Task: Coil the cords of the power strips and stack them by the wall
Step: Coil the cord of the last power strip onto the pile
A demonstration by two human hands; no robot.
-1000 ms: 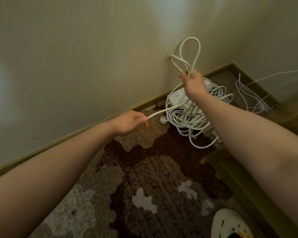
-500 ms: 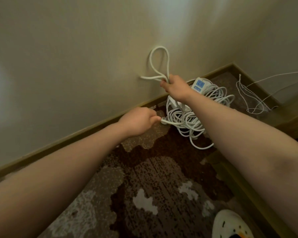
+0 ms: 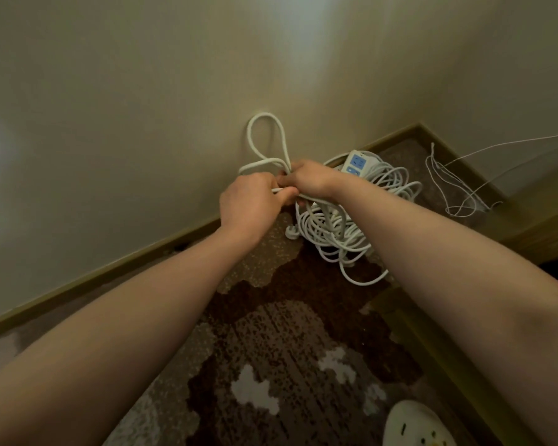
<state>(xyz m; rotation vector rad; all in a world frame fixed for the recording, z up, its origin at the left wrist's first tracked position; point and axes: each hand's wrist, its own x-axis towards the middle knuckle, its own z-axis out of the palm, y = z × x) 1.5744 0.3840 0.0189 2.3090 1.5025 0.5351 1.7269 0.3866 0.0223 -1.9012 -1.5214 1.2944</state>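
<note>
Head view: right hand (image 3: 310,179) grips gathered loops of thick white power cord (image 3: 264,136), which stand upward against the wall; left hand (image 3: 250,201) pinches the loose strand, touching beside it; remaining coils and blue-faced white power strip (image 3: 358,162) on the floor, right

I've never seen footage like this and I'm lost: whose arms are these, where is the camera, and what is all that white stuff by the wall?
There is no machine: a person wears a camera on the head, looking down along both bare arms. The left hand and right hand meet and both grip a white cord, whose loop stands up against the wall. Below them a pile of cords lies on the patterned carpet with a power strip on top. Thin strings lie in the corner, and a white shoe shows at the bottom edge.
</note>
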